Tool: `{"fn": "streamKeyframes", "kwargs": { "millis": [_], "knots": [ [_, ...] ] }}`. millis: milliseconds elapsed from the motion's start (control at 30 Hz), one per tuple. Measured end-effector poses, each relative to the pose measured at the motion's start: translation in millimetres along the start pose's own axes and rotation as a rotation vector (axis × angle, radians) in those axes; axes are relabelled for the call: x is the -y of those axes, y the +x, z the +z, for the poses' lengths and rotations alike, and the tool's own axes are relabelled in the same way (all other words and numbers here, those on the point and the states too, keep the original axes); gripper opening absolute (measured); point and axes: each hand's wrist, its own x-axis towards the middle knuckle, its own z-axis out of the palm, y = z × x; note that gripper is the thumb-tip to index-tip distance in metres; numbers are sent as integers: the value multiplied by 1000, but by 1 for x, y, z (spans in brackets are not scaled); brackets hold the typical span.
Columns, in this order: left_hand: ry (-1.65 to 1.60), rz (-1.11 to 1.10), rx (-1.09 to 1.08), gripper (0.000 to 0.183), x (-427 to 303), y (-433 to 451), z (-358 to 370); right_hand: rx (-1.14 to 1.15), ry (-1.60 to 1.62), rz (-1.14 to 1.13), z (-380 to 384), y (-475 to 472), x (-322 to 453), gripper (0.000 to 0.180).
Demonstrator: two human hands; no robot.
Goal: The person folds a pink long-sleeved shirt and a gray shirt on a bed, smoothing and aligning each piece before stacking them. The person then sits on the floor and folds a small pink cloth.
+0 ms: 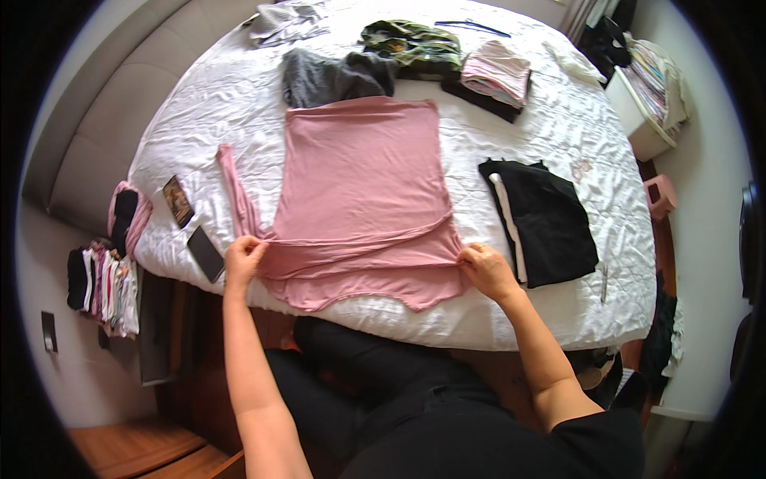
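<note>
A pink long-sleeved top (365,173) lies spread on the white quilted bedspread (556,323), its hem away from me and its scooped neckline near the bed's front edge. One sleeve is laid across the upper part of the top; the other sticks out at the left, bent away from me. My left hand (244,261) pinches the pink cloth at the left side, near the base of that sleeve. At the right side, my right hand (486,269) pinches the cloth between thumb and fingers, by the end of the folded-over sleeve.
Folded black clothes (547,221) lie on the right. Beyond the top are a dark grey garment (335,78), a camouflage garment (413,48), a folded pink stack (497,69) and a black hanger (473,26). Two flat rectangular objects, one dark (205,253) and one patterned (178,202), lie left.
</note>
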Motion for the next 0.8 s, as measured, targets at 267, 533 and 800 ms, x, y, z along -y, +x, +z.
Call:
{"fn": "streamKeyframes", "kwargs": {
  "millis": [267,533,800],
  "knots": [
    [-31,-6,-79,11,26,36,24,131,70,33,-6,30,10,19],
    [-51,66,-267,13,16,32,50,88,-37,-18,15,90,-27,15],
    [314,-43,-222,16,-3,41,64,175,19,281,22,107,-51,29]
  ]
}}
